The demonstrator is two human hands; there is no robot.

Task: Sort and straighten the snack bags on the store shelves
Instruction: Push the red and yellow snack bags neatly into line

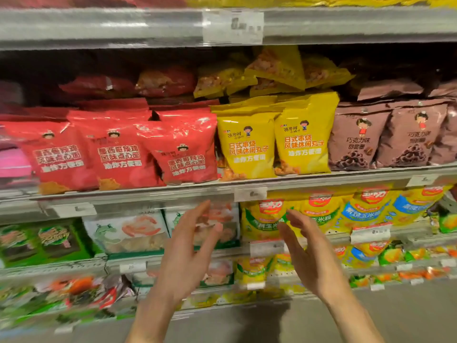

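Note:
Red snack bags (118, 154) stand upright in a row on the middle shelf, with two yellow bags (274, 144) to their right and brown bags (385, 137) further right. More yellow bags (274, 70) lie loosely piled behind, tilted. My left hand (190, 253) and my right hand (309, 253) are raised in front of the shelf below, palms facing each other, fingers apart, both holding nothing. They hover below the yellow bags without touching any bag.
The grey shelf edge (148, 194) with price tags runs across the middle. White-and-green bags (128, 233) and yellow corn snack bags (321, 214) fill the shelf below. Lower shelves hold more small bags. Grey floor (371, 313) lies at the bottom right.

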